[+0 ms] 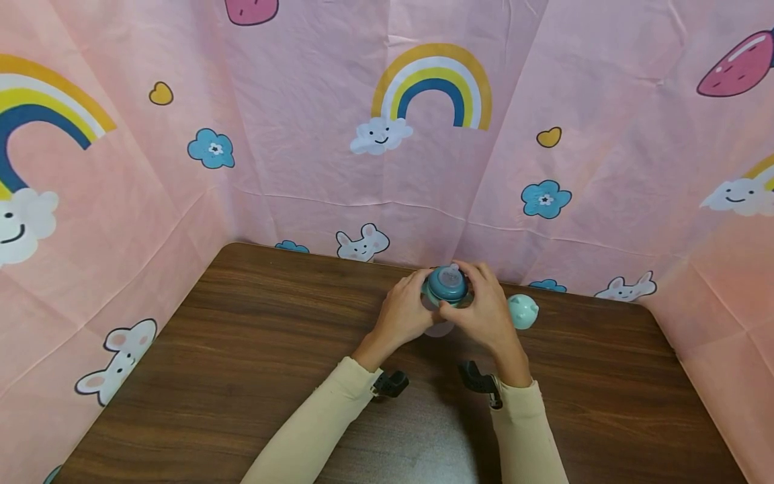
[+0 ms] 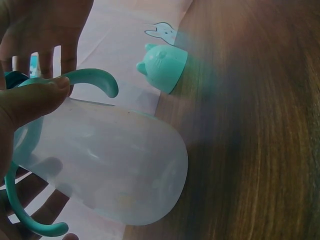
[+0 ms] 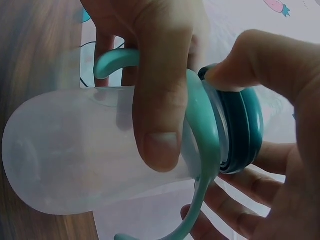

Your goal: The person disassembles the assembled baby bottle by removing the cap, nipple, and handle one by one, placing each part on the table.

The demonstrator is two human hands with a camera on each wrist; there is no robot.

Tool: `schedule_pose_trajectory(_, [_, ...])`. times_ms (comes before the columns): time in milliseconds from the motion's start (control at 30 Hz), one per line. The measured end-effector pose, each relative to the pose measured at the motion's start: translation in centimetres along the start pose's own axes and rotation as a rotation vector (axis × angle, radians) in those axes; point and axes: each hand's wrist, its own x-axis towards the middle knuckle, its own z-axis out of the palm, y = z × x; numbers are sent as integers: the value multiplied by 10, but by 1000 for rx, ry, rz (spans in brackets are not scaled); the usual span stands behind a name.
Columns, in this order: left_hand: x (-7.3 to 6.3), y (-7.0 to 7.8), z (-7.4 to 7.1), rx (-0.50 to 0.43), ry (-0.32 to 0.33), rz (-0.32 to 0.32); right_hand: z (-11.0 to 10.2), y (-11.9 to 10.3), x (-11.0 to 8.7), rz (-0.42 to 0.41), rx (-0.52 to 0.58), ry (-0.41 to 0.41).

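A baby bottle (image 2: 110, 160) with a cloudy see-through body stands between both hands near the table's far edge. Mint-green handles (image 3: 204, 130) ring its neck, and a dark teal collar (image 3: 245, 130) with a clear nipple (image 1: 452, 274) tops it. My left hand (image 1: 406, 309) grips the bottle around the neck, its thumb lying across the body in the right wrist view. My right hand (image 1: 484, 312) holds the teal collar, thumb on its near side and fingers curled round the far side. A pale strip shows between collar and handle ring.
To the right of the right hand, a mint animal-shaped cap (image 1: 523, 311) with small ears stands on the brown wooden table (image 1: 242, 336). A pink printed cloth (image 1: 314, 148) hangs behind the table and along both sides. Black wrist mounts (image 1: 390, 384) stick out by the sleeves.
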Motion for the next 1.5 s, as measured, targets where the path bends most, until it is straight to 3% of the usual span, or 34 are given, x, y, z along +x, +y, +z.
schedule_pose_trajectory(200, [0, 1, 0, 3, 2, -2, -1, -1, -1, 38, 12, -9])
schedule_pose_trajectory(467, [0, 1, 1, -3, 1, -21, 6, -5, 0, 137, -67, 36])
schedule_pose_trajectory(1500, [0, 1, 0, 8, 18, 1, 6, -5, -2, 64, -48, 76])
